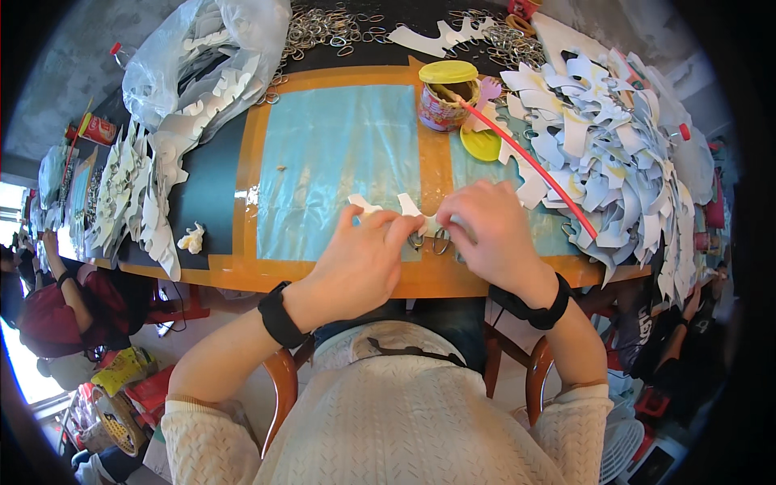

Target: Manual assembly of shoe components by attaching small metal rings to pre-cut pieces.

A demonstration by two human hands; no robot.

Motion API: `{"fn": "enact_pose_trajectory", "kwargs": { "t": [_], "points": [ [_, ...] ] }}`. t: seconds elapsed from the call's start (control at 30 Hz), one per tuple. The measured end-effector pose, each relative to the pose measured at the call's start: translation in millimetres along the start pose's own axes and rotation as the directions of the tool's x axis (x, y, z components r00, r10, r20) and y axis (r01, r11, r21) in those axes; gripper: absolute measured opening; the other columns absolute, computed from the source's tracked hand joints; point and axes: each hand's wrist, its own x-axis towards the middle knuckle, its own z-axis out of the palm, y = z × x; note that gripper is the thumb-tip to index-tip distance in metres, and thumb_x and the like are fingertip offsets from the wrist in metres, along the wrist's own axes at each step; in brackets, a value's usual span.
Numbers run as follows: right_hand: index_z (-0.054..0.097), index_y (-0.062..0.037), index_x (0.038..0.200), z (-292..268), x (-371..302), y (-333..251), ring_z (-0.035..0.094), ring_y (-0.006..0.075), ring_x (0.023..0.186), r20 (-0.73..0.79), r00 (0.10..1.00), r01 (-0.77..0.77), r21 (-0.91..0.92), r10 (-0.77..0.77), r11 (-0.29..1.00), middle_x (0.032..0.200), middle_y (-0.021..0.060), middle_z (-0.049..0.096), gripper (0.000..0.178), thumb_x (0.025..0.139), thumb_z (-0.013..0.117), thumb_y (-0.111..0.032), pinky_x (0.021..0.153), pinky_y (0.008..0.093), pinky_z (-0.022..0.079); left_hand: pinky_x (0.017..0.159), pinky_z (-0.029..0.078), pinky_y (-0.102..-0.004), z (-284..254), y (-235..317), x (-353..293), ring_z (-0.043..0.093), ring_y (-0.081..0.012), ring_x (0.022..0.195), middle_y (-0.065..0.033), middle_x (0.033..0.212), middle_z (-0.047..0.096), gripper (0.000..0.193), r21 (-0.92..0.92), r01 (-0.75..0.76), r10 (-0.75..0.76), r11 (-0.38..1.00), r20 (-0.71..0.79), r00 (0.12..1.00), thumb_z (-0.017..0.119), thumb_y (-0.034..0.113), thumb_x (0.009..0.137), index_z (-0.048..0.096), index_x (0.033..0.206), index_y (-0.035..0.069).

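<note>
Near the front edge of the table, a white strip with jutting tabs (407, 204) is held between my two hands. My left hand (360, 252) pinches it, thumb and forefinger together, and part of the strip sticks out beyond the fingers. My right hand (491, 234) has its fingertips closed at the strip's right end. Just below those fingertips hangs a metal ring (440, 242), and another partly shows beside it. The fingers hide exactly how rings and strip meet. Under both hands lies a light blue sheet (331, 153) edged with brown tape.
A tub (443, 111) with a yellow lid holds a red stick (533, 162). Piled white cut pieces (602, 153) lie right, more strips (125, 190) left. A plastic bag (166, 69) and metal rings (327, 28) sit at the back. Other people work at both sides.
</note>
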Motion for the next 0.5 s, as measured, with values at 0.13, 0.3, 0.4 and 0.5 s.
{"fn": "enact_pose_trajectory", "kwargs": {
  "t": [0.13, 0.3, 0.4, 0.5],
  "points": [
    [0.054, -0.0104, 0.085, 6, 1, 1, 0.053, 0.0204, 0.071, 0.115, 0.959, 0.247, 0.125, -0.261, 0.961, 0.072, 0.0011, 0.053, 0.014, 0.074, 0.062, -0.008, 0.064, 0.0318, 0.037, 0.092, 0.034, -0.0468, 2, -6, 5, 0.054, -0.0233, 0.102, -0.0057, 0.106, 0.059, 0.038, -0.027, 0.011, -0.013, 1.0, -0.095, 0.995, 0.065, 0.014, 0.078, 0.052, 0.114, 0.008],
    [0.054, -0.0096, 0.086, 7, 10, -2, 0.053, 0.0197, 0.069, 0.213, 0.906, 0.365, 0.045, -0.366, 0.93, 0.07, 0.0014, 0.051, 0.011, 0.076, 0.059, -0.01, 0.06, 0.031, 0.039, 0.093, 0.034, -0.0465, 5, -5, 8, 0.055, -0.0243, 0.099, -0.006, 0.096, 0.062, 0.04, -0.038, 0.034, -0.039, 0.999, -0.14, 0.989, 0.072, 0.016, 0.074, 0.052, 0.108, 0.009],
    [0.054, -0.0093, 0.087, 9, 11, -2, 0.055, 0.0192, 0.069, 0.236, 0.878, 0.427, 0.005, -0.416, 0.904, 0.071, 0.0022, 0.053, 0.011, 0.077, 0.058, -0.01, 0.06, 0.0307, 0.041, 0.091, 0.035, -0.0456, 7, -6, 8, 0.056, -0.0242, 0.096, -0.0061, 0.094, 0.062, 0.039, -0.054, 0.04, -0.048, 0.998, -0.162, 0.986, 0.073, 0.014, 0.073, 0.052, 0.106, 0.009],
    [0.054, -0.0095, 0.09, 14, 9, 3, 0.057, 0.0188, 0.068, 0.159, 0.916, 0.35, 0.127, -0.368, 0.928, 0.073, 0.0024, 0.056, 0.014, 0.077, 0.058, -0.01, 0.059, 0.0306, 0.043, 0.091, 0.035, -0.0448, 7, -8, 8, 0.057, -0.0246, 0.093, -0.0054, 0.092, 0.062, 0.038, -0.109, 0.066, -0.083, 0.992, -0.162, 0.983, 0.074, 0.012, 0.071, 0.053, 0.103, 0.01]
  ]
}}
